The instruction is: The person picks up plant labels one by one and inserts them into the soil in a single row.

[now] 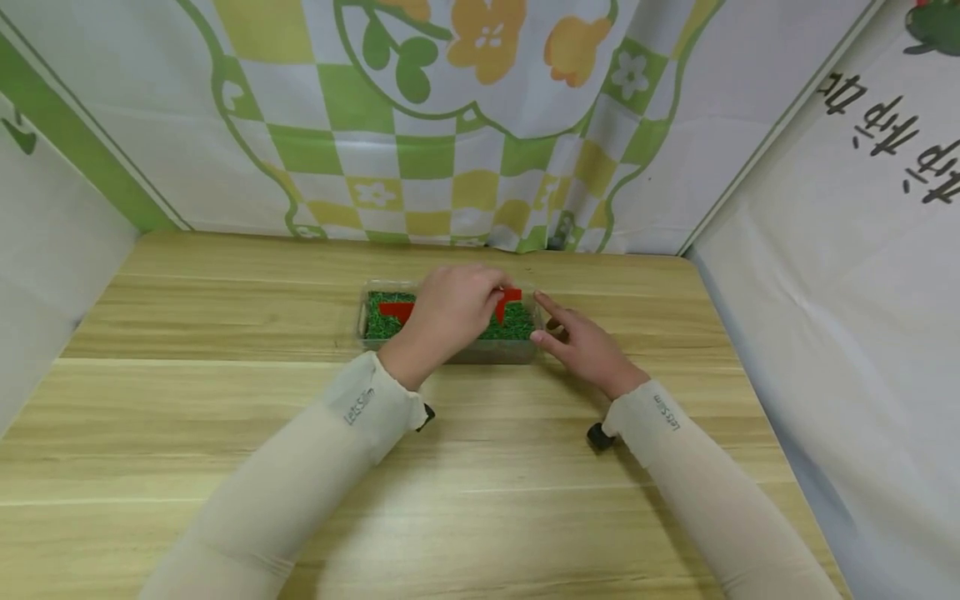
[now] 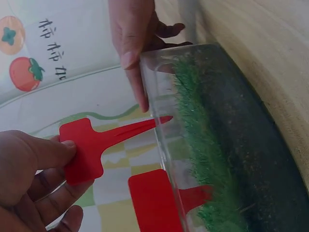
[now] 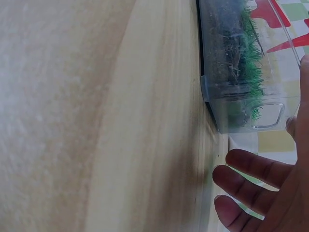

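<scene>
My left hand (image 1: pixel 453 310) is over a clear plastic box (image 1: pixel 487 353) and pinches a red T-shaped plant label (image 2: pixel 83 147) by its wide head. The label's pointed stem aims down into the box, with its tip above the green grass (image 2: pixel 195 130). Another red plant label (image 2: pixel 152 200) stands with its stem in the grass, partly behind the left hand in the head view. At the box's right end, my right hand (image 1: pixel 588 348) touches the rim with index finger and thumb. Its other fingers (image 3: pixel 248 186) are loosely spread outside the box.
The box rests on a wood-grain table (image 1: pixel 480 467), towards its back edge. Behind hangs a green, yellow and white checked curtain (image 1: pixel 420 150). A white panel with dark lettering (image 1: pixel 885 125) stands on the right. Dark soil shows through the box wall.
</scene>
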Demonstrator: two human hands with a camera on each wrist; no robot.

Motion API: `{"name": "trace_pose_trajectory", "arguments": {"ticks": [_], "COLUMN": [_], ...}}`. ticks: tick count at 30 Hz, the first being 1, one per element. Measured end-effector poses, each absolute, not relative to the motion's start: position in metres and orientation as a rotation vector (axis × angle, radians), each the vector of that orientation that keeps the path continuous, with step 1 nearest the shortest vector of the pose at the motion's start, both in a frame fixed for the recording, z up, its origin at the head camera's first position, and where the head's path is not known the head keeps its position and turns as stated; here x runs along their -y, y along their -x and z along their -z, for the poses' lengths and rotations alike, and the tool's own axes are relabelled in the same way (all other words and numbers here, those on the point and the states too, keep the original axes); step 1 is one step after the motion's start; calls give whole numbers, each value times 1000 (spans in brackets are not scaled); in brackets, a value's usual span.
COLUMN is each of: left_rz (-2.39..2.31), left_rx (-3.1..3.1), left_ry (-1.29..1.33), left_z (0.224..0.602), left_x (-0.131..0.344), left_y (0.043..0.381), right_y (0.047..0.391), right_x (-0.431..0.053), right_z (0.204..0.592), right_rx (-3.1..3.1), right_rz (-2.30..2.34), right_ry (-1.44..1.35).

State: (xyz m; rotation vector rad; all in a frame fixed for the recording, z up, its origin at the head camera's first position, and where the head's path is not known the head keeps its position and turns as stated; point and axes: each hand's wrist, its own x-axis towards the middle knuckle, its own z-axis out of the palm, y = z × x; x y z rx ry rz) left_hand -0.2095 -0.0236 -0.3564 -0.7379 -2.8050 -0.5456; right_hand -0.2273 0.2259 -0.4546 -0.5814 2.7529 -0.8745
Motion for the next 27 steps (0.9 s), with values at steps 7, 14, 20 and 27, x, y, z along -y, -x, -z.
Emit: {"name": "trace_pose_trajectory", "arguments": {"ticks": [7,14,20,27], "left_rz": [428,418,407,396], "left_rx": [2863,2868,2904,2925], "left_ry": [714,711,724,738], "left_z": [365,374,379,383], "left_x": [15,11,9,7], "left_y": [218,224,227,231], "right_y": [227,228,227,227], "right_x": [-227,-228,-228,-227], "right_z": [456,455,455,456], "right_rx": [-2756,-2762,-2758,-2756], "right_rz": [884,884,885,879], "right_ry": [581,596,585,574]}}
